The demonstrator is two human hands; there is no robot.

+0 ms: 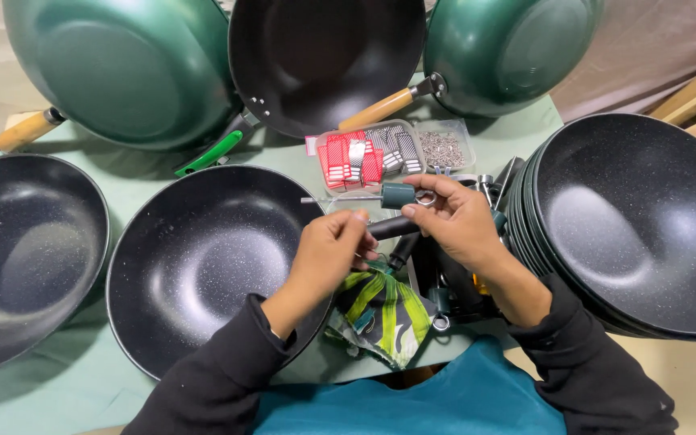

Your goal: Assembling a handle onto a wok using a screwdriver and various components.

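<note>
Presently, head view only: the right hand (457,219) is closed on a dark green pan handle (400,195), pinching it between thumb and fingers above the middle of the tabletop (58,379), with a thin metal rod (336,199) sticking out of its left end. The left hand (333,248) is pinched shut on something small at its fingertips, too small to tell, just below the rod and touching a black handle (392,228) that lies between the two hands. A green-and-black patterned bag (380,310) lies under the wrists. Beyond the hands stands a clear tray of red and grey packets (364,157), and beside it a small tray of screws (442,149). Black speckled woks (203,258) flank the work, and a stack (638,217) sits at right. Judgement: the fitting goes best with the handle held level and steady, the small part brought squarely onto the rod's axis, fingertips kept clear of the rod's tip.
</note>
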